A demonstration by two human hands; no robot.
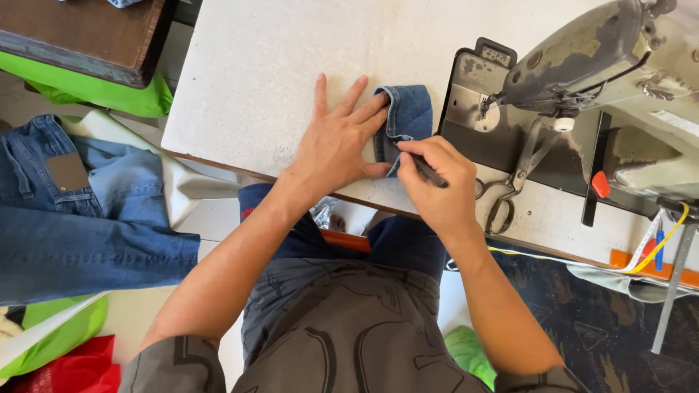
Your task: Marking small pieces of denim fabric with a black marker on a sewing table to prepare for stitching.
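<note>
Work surface: white, speckled sewing table [277, 65], seen from above; its near edge runs just in front of the person's lap.
Workpiece: small folded piece of dark blue denim [405, 116], lying flat on the table close to the near edge, just beside the left end of the machine bed.
Left hand [336, 145]: palm down, fingers spread, fingertips pressing the left edge of the denim piece against the table.
Right hand [435, 185]: fingers closed in a writing grip, pinching a thin dark marking tool [429, 173]; its tip meets the lower edge of the denim.
Progress: judged as a marking step in hand. The piece is already folded and held down; no drawn line can be made out, and the piece is not under the needle.
Machine: grey, worn industrial sewing machine [619, 51] on the right half of the table.
Scissors: metal scissors [502, 196] lying near the near edge, beside the right hand.
Containers: none visible on the table.
Off the table: blue denim jeans [73, 225] to the left; green fabric [95, 91] beneath a dark wooden table [87, 33] at the far left.
</note>
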